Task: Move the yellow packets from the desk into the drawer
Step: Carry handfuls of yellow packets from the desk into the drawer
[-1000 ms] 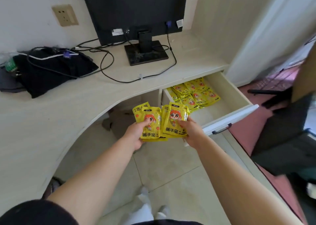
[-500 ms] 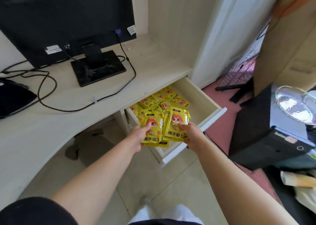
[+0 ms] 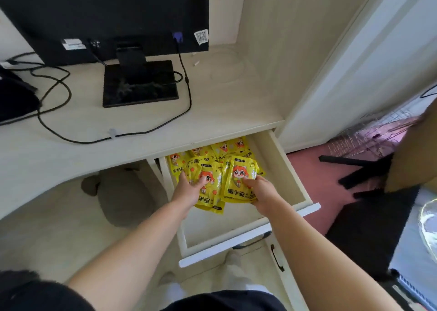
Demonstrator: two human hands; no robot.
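Both hands have moved right and forward. A second ago they were out over the floor (image 3: 59, 228), in front of the surface (image 3: 212, 121) edge and left of the drawer (image 3: 292, 168). Half a second ago they had reached its front panel. Now the left hand (image 3: 189, 190) and right hand (image 3: 261, 192) are inside it, and the packets (image 3: 241, 178) they grip have come down over the pile (image 3: 227, 147) at the back. They now cover much of that pile, which was earlier in full view and well apart from them.
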